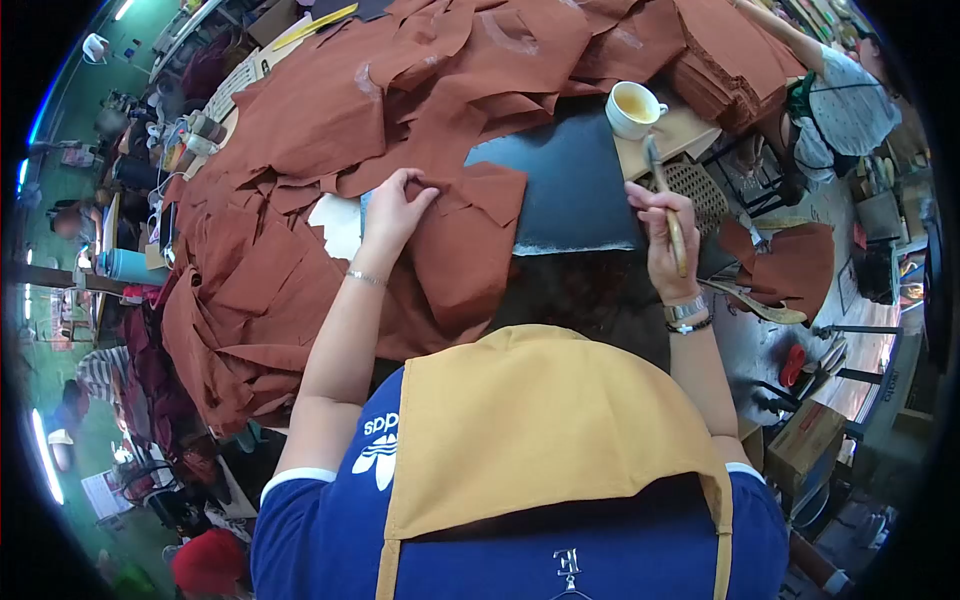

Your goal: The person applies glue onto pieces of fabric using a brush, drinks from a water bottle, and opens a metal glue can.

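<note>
My left hand (396, 212) pinches the edge of a rust-brown fabric piece (465, 265) that hangs over the near side of the table. My right hand (668, 235) is closed around the wooden handle of a brush (672, 215), its bristle end pointing up toward a white cup (633, 110). Yellowish liquid shows in the cup, which stands just beyond that hand. Between the hands lies a dark board (570, 195) with a whitish line along its near edge.
Heaps of rust-brown fabric (320, 120) cover the left and far table. A folded stack (725, 70) lies at the far right. Another person (845, 105) is at the upper right. Below on the right are brown pieces (790, 270) and a cardboard box (805, 445).
</note>
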Demonstrator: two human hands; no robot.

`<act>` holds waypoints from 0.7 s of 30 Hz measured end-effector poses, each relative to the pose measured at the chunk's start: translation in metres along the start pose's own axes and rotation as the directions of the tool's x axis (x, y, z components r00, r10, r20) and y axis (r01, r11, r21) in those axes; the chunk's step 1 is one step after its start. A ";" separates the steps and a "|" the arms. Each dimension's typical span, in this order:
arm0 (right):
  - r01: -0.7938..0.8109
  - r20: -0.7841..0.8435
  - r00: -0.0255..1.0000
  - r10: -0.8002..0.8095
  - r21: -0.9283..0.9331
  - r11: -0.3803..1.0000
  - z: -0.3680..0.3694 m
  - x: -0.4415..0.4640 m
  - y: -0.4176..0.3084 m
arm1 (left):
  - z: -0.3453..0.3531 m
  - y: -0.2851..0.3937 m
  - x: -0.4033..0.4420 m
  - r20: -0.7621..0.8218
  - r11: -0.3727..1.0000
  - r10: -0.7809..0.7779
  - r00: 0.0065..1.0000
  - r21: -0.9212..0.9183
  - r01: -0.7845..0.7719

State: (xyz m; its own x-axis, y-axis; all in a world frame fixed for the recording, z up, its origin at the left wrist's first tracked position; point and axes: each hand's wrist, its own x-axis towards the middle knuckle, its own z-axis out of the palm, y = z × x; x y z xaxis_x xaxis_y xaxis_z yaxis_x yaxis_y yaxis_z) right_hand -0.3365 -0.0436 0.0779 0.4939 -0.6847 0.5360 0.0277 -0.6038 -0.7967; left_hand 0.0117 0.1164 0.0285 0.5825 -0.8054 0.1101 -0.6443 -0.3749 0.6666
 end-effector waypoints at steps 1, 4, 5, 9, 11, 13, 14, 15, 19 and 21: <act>0.013 0.028 1.000 -0.014 0.054 0.998 0.006 0.000 -0.001 | -0.004 0.004 -0.007 -0.023 0.997 0.048 0.999 -0.053 -0.049; 0.014 0.219 0.976 -0.010 -0.018 1.000 0.020 0.006 -0.003 | -0.015 0.023 -0.031 -0.206 0.937 0.277 0.939 -0.158 -0.311; 0.121 0.254 0.961 -0.113 -0.017 0.993 0.027 0.012 -0.004 | -0.021 0.036 -0.040 -0.208 0.925 0.271 0.940 -0.215 -0.314; 0.411 0.370 0.844 -0.388 0.018 0.912 0.069 0.040 -0.021 | -0.053 0.061 -0.079 -0.174 0.860 0.385 0.906 -0.290 -0.421; 0.427 0.470 0.792 -0.389 0.029 0.904 0.086 0.050 -0.023 | -0.077 0.083 -0.096 -0.123 0.828 0.499 0.858 -0.225 -0.514; 0.388 0.613 0.722 -0.321 0.027 0.921 0.101 0.058 -0.021 | -0.096 0.090 -0.114 -0.135 0.825 0.482 0.866 -0.263 -0.500; 0.435 0.568 0.727 -0.385 0.052 0.899 0.109 0.060 -0.019 | -0.107 0.093 -0.121 -0.141 0.824 0.471 0.870 -0.280 -0.492; 0.370 0.541 0.758 -0.363 0.102 0.924 0.115 0.062 -0.020 | -0.120 0.097 -0.128 -0.120 0.876 0.380 0.917 -0.273 -0.398; 0.269 0.306 0.870 -0.387 0.363 0.892 0.147 0.068 -0.027 | -0.167 0.103 -0.145 -0.084 0.988 0.090 0.992 -0.119 -0.099; 0.326 0.203 0.881 -0.427 0.394 0.859 0.163 0.072 -0.042 | -0.188 0.093 -0.158 -0.151 0.997 0.082 0.985 0.016 -0.080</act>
State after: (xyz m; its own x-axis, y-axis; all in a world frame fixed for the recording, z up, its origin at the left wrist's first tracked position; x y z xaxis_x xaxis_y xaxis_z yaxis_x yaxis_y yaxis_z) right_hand -0.1600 -0.0008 0.1048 0.5999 -0.2624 0.7559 0.5271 -0.5812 -0.6200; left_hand -0.0470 0.2947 0.2122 0.5960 -0.7548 0.2740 -0.6966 -0.3164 0.6439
